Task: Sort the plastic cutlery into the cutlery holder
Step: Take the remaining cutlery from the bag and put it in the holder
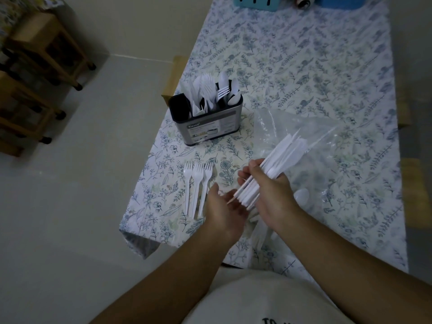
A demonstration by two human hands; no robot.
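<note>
My right hand (272, 195) grips a bundle of white plastic knives (278, 160), blades fanned up and to the right. My left hand (224, 206) is open, palm up, just under the handle ends of that bundle, fingers touching them. Three white forks (197, 183) lie side by side on the floral tablecloth, left of my hands. The cutlery holder (205, 122), a metal oval with dark compartments, stands beyond them. Its left compartment looks empty, the middle holds knives and forks, the right holds spoons and a fork. A lone white spoon (301, 196) lies right of my right hand.
A clear plastic bag (311, 136) lies crumpled on the table (327, 66) behind and right of my hands. Blue containers (257, 2) sit at the far end. The table's left edge runs close to the forks. Wooden wheeled shelves (39, 66) stand on the floor to the left.
</note>
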